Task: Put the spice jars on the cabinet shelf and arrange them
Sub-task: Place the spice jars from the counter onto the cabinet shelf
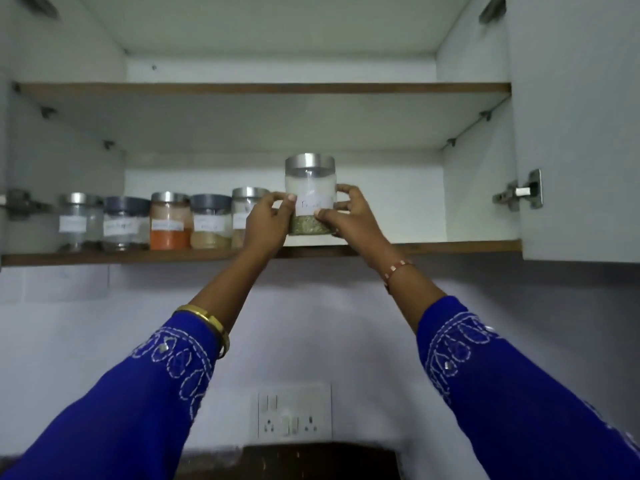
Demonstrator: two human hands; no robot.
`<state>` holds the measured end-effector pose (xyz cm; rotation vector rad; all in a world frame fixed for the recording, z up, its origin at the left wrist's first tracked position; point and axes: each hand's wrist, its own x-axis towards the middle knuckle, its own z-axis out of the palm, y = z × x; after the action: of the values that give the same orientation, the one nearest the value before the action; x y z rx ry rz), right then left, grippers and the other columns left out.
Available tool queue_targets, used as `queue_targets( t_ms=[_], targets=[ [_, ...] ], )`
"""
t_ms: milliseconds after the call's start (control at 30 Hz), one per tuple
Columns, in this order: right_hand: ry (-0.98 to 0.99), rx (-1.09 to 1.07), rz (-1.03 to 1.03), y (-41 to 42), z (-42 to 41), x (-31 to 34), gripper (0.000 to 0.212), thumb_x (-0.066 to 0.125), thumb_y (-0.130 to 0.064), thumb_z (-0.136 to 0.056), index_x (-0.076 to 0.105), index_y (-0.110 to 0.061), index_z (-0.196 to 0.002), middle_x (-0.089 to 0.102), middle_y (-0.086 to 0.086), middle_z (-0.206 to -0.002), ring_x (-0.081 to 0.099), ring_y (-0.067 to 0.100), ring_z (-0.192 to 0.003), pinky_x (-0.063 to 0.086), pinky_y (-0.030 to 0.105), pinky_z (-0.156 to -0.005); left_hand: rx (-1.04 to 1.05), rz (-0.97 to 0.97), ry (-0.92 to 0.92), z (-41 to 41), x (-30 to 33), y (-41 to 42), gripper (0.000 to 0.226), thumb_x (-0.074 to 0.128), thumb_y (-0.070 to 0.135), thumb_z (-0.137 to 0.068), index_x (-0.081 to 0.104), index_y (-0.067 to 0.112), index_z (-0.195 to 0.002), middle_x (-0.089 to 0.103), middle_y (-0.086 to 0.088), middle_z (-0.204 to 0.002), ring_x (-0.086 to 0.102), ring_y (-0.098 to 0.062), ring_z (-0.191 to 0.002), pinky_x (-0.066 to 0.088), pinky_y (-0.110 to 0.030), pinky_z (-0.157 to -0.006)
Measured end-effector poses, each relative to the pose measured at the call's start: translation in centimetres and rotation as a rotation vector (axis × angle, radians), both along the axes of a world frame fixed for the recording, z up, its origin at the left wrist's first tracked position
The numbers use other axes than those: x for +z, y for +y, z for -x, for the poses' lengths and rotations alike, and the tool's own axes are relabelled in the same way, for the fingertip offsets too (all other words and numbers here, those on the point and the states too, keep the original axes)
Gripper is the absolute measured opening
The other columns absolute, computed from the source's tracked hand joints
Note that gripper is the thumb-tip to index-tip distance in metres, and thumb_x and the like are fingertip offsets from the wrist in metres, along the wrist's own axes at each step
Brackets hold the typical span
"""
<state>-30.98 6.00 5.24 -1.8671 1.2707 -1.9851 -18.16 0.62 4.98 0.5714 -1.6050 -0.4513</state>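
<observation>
At the front edge of the lower cabinet shelf (433, 245), a clear spice jar (310, 195) stands upright, steel lid up, paper label (writing blurred) facing the camera. The left hand (268, 220) and right hand (349, 216) clasp its sides. Just to its left runs a row of five jars (169, 221).

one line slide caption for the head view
Both hands, left and right, hold a spice jar at the lower cabinet shelf, beside five jars.
</observation>
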Motion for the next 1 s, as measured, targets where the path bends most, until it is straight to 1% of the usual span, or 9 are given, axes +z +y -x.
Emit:
queue_targets(
  t_ms=[167,367,533,667,767,833,900,967,1000],
  targets=[
    [0.191,-0.091,-0.070,-4.0,-0.3,0.5,0.061,0.063,-0.014,-0.086,0.032,-0.010,-0.138,0.048,0.004,-0.106,0.051,0.017,-0.098,0.043,0.021,-0.074,0.076,-0.064,-0.044,0.0,0.0,-3.9,0.030,0.043,0.022,-0.096,0.061,0.007,-0.115,0.066,-0.018,-0.109,0.061,-0.034,-0.103,0.050,-0.047,-0.093],
    [0.327,-0.231,-0.192,-7.2,-0.4,1.3,0.052,0.059,-0.016,-0.087,0.038,-0.003,-0.133,0.051,0.015,-0.132,0.049,0.029,-0.120,0.039,0.026,-0.087,0.163,-0.133,-0.092,0.6,1.0,-5.8,0.040,0.053,0.018,-0.092,0.052,0.003,-0.128,0.064,-0.020,-0.114,0.059,-0.034,-0.109,0.047,-0.045,-0.098],
    [0.341,-0.352,-0.209,-9.1,-0.5,1.5,0.035,0.057,-0.013,-0.087,0.053,0.002,-0.118,0.060,0.018,-0.119,0.056,0.032,-0.111,0.038,0.024,-0.074,0.251,-0.161,-0.163,1.0,1.2,-7.4,0.048,0.065,0.015,-0.084,0.052,0.000,-0.128,0.062,-0.018,-0.121,0.058,-0.030,-0.112,0.044,-0.035,-0.096],
    [0.315,-0.417,-0.210,-10.1,-0.6,1.5,0.030,0.059,-0.011,-0.086,0.055,0.004,-0.112,0.061,0.020,-0.117,0.058,0.032,-0.108,0.038,0.025,-0.071,0.328,-0.151,-0.191,1.5,1.2,-7.8,0.007,0.062,0.011,-0.084,0.062,0.006,-0.088,0.065,-0.020,-0.110,0.059,-0.032,-0.107,0.043,-0.030,-0.082],
    [0.302,-0.450,-0.218,-10.1,-0.6,1.6,0.031,0.064,-0.014,-0.084,0.057,0.004,-0.108,0.062,0.019,-0.113,0.058,0.031,-0.107,0.037,0.023,-0.070,0.317,-0.167,-0.188,1.4,1.3,-7.7,0.019,0.057,0.005,-0.085,0.054,0.014,-0.069,0.064,-0.019,-0.104,0.058,-0.032,-0.107,0.043,-0.029,-0.078],
    [0.294,-0.461,-0.243,-10.1,-0.4,1.6,0.017,0.066,-0.016,-0.083,0.058,-0.001,-0.085,0.062,0.012,-0.089,0.057,0.029,-0.094,0.036,0.019,-0.060,0.306,-0.168,-0.186,1.1,1.3,-7.6,0.017,0.054,0.003,-0.085,0.065,0.007,-0.098,0.061,-0.019,-0.119,0.054,-0.031,-0.115,0.045,-0.032,-0.090],
    [0.285,-0.473,-0.254,-9.5,-0.5,1.3,0.027,0.066,-0.017,-0.083,0.046,-0.010,-0.066,0.051,0.003,-0.069,0.051,0.024,-0.085,0.030,0.015,-0.049,0.287,-0.149,-0.190,0.7,1.1,-7.4,0.038,0.052,0.003,-0.086,0.057,0.004,-0.124,0.055,-0.016,-0.131,0.050,-0.029,-0.122,0.041,-0.033,-0.100],
    [0.281,-0.457,-0.225,-8.5,-0.7,1.1,0.017,0.064,-0.016,-0.085,0.060,-0.001,-0.091,0.063,0.011,-0.093,0.056,0.028,-0.098,0.042,0.017,-0.065,0.252,-0.095,-0.177,0.4,0.7,-6.7,0.039,0.049,0.004,-0.087,0.055,0.005,-0.126,0.055,-0.014,-0.132,0.050,-0.026,-0.123,0.040,-0.032,-0.102],
    [0.265,-0.438,-0.191,-8.0,-0.8,0.9,0.031,0.063,-0.016,-0.086,0.059,0.003,-0.110,0.063,0.015,-0.111,0.057,0.028,-0.108,0.044,0.022,-0.079,0.219,-0.059,-0.154,0.2,0.3,-6.3,0.038,0.049,0.005,-0.088,0.055,0.006,-0.126,0.057,-0.013,-0.131,0.052,-0.024,-0.122,0.040,-0.032,-0.103]
  ],
)
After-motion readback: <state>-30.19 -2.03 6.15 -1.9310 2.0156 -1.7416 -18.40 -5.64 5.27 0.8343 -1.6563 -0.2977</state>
